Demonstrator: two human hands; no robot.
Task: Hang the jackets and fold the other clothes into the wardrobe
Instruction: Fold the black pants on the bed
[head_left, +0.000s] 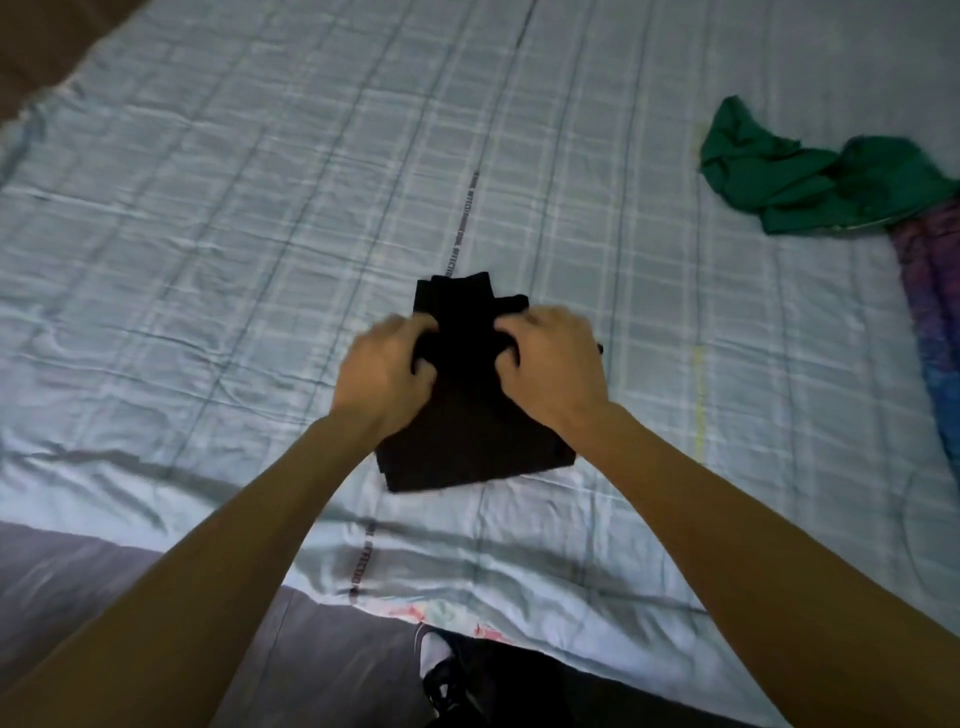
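A black garment (467, 415) lies folded into a small stack on the pale blue checked bedsheet (208, 260), near the middle of the bed. My left hand (387, 364) grips its left side, fingers curled into the cloth. My right hand (550, 353) grips the right side the same way. The far part of the garment sticks out beyond my fingers. Both hands are slightly blurred.
A crumpled green garment (810, 176) lies at the right of the bed, next to a purple-blue cloth (935, 322) running along the right edge. The bed's near edge (363, 603) is just in front of me, with grey floor and my shoe (441, 670) below.
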